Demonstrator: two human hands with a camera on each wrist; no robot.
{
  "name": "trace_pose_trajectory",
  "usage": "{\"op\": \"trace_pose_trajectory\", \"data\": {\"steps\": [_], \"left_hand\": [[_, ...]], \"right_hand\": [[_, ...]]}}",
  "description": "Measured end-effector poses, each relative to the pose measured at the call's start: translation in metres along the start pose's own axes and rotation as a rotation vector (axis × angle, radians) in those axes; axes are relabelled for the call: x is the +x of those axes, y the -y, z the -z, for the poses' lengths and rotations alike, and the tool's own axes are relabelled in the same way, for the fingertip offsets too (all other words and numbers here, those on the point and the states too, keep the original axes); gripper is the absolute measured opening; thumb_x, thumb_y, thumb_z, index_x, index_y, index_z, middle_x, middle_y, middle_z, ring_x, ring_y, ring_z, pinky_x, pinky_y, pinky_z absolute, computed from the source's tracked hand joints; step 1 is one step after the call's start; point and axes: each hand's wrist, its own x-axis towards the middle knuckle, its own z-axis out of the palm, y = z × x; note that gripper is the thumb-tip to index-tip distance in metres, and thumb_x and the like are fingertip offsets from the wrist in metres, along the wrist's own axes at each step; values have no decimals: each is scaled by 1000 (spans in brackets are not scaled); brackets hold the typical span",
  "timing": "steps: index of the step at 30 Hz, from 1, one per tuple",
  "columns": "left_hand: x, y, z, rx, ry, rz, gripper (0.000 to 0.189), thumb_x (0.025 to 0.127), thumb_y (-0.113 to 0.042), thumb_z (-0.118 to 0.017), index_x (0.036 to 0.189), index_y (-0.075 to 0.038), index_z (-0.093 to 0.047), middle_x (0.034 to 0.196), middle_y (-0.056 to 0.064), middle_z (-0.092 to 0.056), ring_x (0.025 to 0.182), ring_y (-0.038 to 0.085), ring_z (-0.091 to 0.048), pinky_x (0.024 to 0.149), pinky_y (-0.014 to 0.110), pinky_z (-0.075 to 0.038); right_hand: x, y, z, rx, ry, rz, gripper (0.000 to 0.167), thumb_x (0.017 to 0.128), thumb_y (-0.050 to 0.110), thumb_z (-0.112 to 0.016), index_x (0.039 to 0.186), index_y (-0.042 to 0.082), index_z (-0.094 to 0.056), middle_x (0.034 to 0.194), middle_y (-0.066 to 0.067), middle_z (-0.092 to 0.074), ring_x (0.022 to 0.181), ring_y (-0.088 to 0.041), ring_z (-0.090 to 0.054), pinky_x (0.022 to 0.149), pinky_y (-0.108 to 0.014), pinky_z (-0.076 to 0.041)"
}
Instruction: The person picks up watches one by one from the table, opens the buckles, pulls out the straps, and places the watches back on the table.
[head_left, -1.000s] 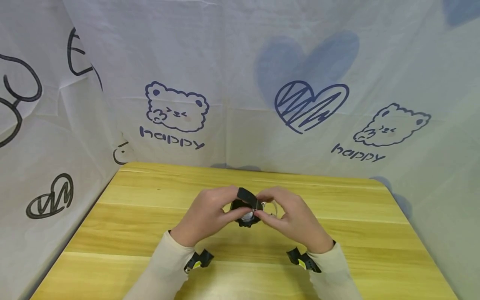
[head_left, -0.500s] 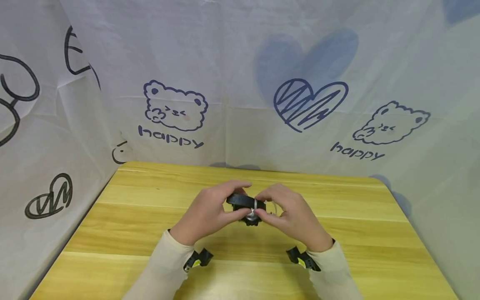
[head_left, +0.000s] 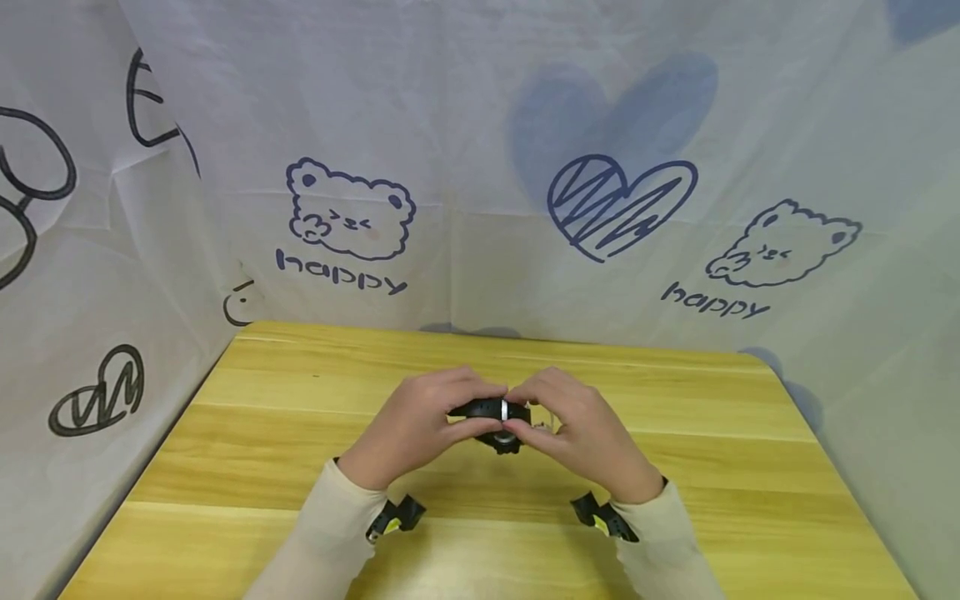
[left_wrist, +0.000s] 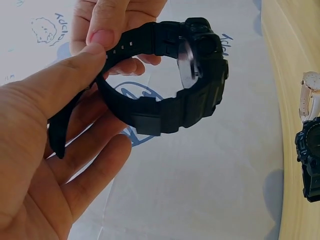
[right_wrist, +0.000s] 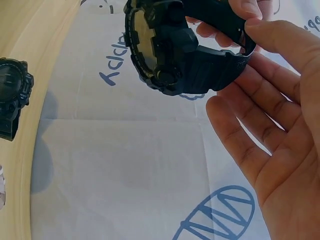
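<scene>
A chunky black wristwatch (left_wrist: 202,75) is held up between both hands, its strap (left_wrist: 125,107) bent round into a loop. My left hand (head_left: 420,421) pinches the strap between thumb and fingers, with the pointed strap end (left_wrist: 60,135) sticking out below the thumb in the left wrist view. From the other side, my right hand (head_left: 581,425) pinches the strap at a bright silvery band (head_left: 504,410). Thumbs and index fingers almost meet there. In the right wrist view the watch case (right_wrist: 155,45) faces away from the palm. Fingers hide part of the join.
On the wood-grain table (head_left: 300,467) lie a second black watch (left_wrist: 312,145) and a pale rose-gold watch (left_wrist: 311,85). Printed white cloth (head_left: 465,250) hangs behind the table and along its left side. Both wrists wear black camera straps (head_left: 393,521).
The raised strap has come down and now lies level between the hands. My left fingers have closed onto it, while my right hand has stayed almost in place.
</scene>
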Motion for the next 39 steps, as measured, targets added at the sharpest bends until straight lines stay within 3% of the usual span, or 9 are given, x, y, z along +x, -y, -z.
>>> {"op": "trace_pose_trajectory", "data": {"steps": [6,10,18,26,39], "left_hand": [[1,-1,1,1,12,-10,23,91,-28,-82,111,-16,-78,98,-8,-71,80,1,-63,71,18,-55],[1,-2,1,-2,10,-14,23,91,-28,-82,109,-16,-77,98,-7,-72,79,1,-64,70,18,-55],[0,0,2,-26,2,-11,23,90,-24,-82,110,-14,-76,99,-5,-73,79,2,-64,70,18,-55],[1,-3,3,-33,15,-11,24,90,-25,-83,111,-14,-76,99,-6,-73,80,2,-64,69,22,-57],[1,-1,2,13,1,-12,25,89,-26,-84,108,-14,-74,99,-5,-75,83,4,-69,74,21,-57]], "right_hand": [[1,2,2,21,24,-13,13,94,18,-75,105,14,-70,102,3,-69,92,-12,-65,75,-26,-57],[2,2,2,39,12,29,6,96,17,-72,101,15,-73,103,3,-69,91,-11,-64,72,-24,-55],[4,2,1,59,-22,74,16,103,25,-65,103,13,-76,103,1,-70,87,-12,-65,70,-22,-55],[3,5,3,83,28,60,25,107,32,-58,109,14,-76,106,1,-66,79,-7,-60,63,-16,-49],[3,4,3,139,66,36,19,106,28,-60,113,15,-72,108,1,-64,84,-9,-58,71,-15,-48]]}}
